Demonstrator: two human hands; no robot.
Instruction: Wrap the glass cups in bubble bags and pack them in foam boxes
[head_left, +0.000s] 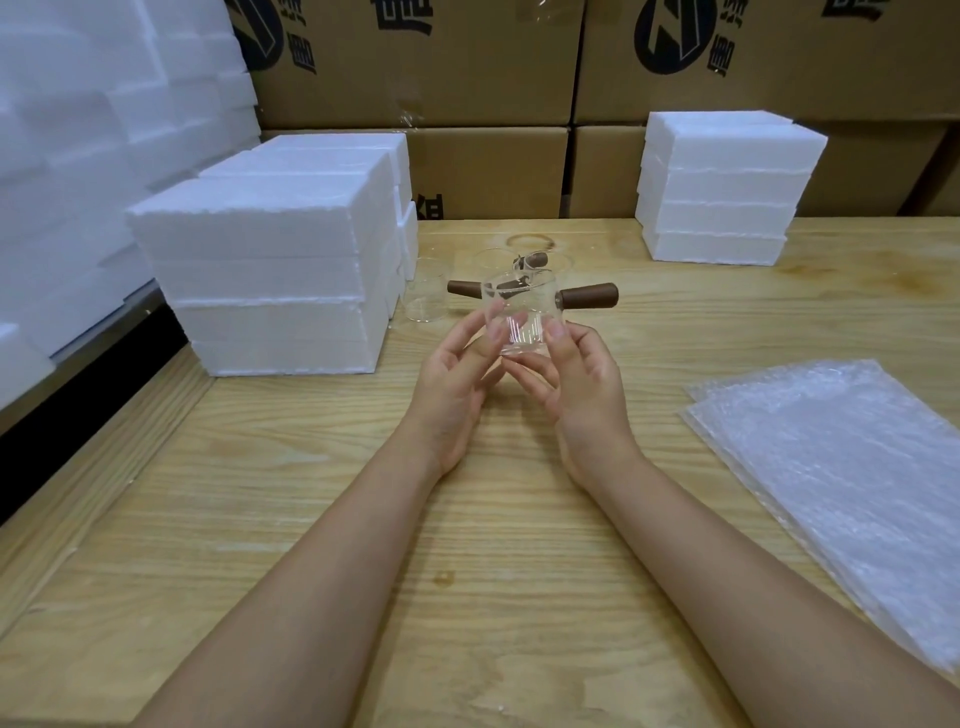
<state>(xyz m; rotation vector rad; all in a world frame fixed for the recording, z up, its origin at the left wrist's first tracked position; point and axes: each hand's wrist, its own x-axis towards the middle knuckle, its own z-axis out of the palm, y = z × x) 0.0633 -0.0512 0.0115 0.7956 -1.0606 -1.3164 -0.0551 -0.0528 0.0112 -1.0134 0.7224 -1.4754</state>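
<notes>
Our bare forearms reach forward over the counter (467, 545) and converge, palms turned toward each other. The left grip (457, 384) and right grip (576, 384) both pinch the glass cup (519, 325) by its lower wall with curled fingertips, at mid-counter. We see it upright, mouth up; its brown wooden handle (589, 299) juts level toward our right, long axis crossing the view.

You are in a packing warehouse: printed cardboard cartons (415, 67) are stacked behind the wooden surface (467, 519), with white foam boxes (270, 270) piled on it.
</notes>
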